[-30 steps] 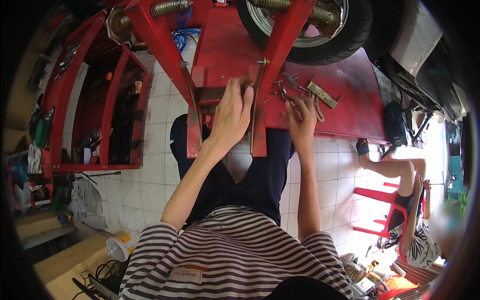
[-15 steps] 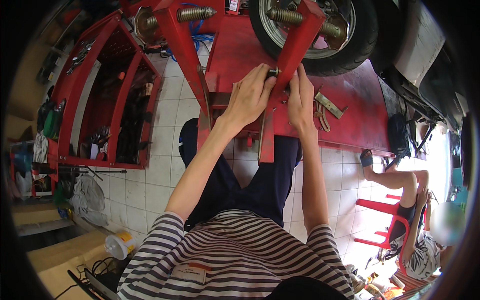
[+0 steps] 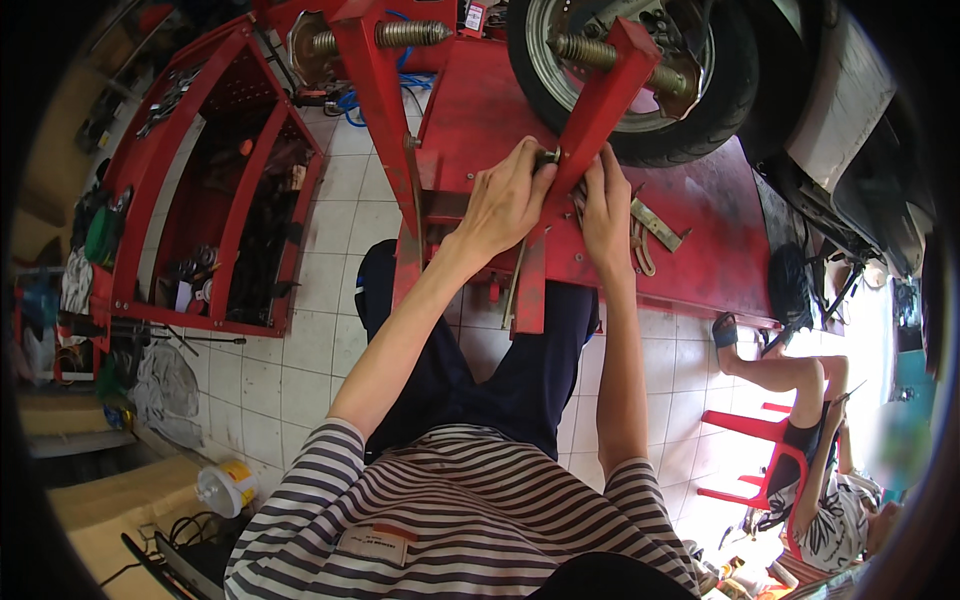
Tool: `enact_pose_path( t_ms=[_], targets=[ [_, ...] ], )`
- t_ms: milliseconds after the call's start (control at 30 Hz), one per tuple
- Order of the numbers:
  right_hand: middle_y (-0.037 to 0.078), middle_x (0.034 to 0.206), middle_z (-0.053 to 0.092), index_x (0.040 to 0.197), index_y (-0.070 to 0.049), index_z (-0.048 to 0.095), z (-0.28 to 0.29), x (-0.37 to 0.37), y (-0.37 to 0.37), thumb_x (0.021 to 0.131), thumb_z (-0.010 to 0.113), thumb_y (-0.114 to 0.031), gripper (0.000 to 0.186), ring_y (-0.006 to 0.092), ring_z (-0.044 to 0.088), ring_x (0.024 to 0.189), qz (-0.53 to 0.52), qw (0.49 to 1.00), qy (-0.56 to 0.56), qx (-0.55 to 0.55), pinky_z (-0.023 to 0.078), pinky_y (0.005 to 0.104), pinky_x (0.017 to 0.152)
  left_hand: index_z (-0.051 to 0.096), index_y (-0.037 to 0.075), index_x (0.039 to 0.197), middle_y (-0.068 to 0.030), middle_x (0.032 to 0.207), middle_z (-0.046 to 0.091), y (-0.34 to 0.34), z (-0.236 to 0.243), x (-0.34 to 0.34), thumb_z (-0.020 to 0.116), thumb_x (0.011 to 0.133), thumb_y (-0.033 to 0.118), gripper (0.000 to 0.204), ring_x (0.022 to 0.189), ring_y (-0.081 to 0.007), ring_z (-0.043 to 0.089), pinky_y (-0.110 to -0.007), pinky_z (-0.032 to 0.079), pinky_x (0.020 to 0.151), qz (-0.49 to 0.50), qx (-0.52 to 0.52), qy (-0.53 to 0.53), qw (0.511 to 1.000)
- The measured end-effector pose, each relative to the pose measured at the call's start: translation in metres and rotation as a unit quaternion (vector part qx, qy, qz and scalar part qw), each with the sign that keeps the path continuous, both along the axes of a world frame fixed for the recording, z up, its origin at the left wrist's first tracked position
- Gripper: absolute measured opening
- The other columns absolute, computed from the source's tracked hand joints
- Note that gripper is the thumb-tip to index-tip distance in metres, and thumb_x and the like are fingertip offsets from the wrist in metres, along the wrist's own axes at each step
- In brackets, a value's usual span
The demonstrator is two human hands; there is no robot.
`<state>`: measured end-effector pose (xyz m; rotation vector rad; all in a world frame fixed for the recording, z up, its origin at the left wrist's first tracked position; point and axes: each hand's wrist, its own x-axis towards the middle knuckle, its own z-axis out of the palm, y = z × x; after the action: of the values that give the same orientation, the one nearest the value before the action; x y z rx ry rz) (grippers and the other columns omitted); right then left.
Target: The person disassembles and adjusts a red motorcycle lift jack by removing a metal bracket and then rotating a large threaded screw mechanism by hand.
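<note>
- We count two bare hands, both at one red, square-section steel upright (image 3: pixel 595 125), the right-hand one of two.
- Our left hand (image 3: pixel 503 200) bends its fingers and thumb around one small, dark, rounded metal piece (image 3: pixel 547 157) — pinched, as far as we can see, against the upright's inner side.
- Our right hand (image 3: pixel 606 212) lies along the outer side, fingers together and slightly bent; its fingertips are partly hidden, so we cannot tell whether they grip anything.
- Across the uprights' tops we count two thick, brass-coloured threaded bolts (image 3: pixel 413 34), one on each.
- On the red metal bench (image 3: pixel 715 255), just right of our right hand, lie two metal parts: one flat, yellowish bracket (image 3: pixel 658 222) and one curved, slotted strip (image 3: pixel 643 252).
- Beyond stands one black-tyred wheel (image 3: pixel 735 115).
- Far to our right, one person (image 3: pixel 785 378) sits on one red plastic chair (image 3: pixel 745 425).
</note>
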<state>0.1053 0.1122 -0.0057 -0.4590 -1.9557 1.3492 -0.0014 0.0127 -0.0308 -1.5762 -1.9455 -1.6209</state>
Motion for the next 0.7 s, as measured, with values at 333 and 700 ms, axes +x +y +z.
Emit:
enact_pose_path(
  t_ms=[333, 700],
  targets=[
    [0.01, 0.082, 0.058, 0.101, 0.004, 0.053, 0.001, 0.002, 0.001, 0.104, 0.044, -0.026, 0.031, 0.0133, 0.048, 0.069, 0.012, 1.0, -0.002, -0.009, 0.045, 0.0307, 0.065, 0.045, -0.003, 0.101, -0.0261, 0.092, 0.057, 0.0, 0.005, 0.011, 0.046, 0.101, 0.014, 0.018, 0.076, -0.0489, 0.059, -0.054, 0.045, 0.058, 0.0, 0.002, -0.038, 0.999],
    [0.01, 0.069, 0.05, 0.103, 0.007, 0.052, 0.0, 0.0, 0.004, 0.102, 0.045, -0.026, 0.034, 0.0127, 0.039, 0.065, -0.005, 1.0, -0.01, -0.002, 0.039, 0.0327, 0.06, 0.045, -0.003, 0.101, -0.0281, 0.087, 0.06, 0.0, 0.003, 0.015, 0.045, 0.102, 0.014, 0.018, 0.076, -0.0498, 0.06, -0.054, 0.046, 0.061, 0.012, -0.023, -0.071, 0.997]
  ],
)
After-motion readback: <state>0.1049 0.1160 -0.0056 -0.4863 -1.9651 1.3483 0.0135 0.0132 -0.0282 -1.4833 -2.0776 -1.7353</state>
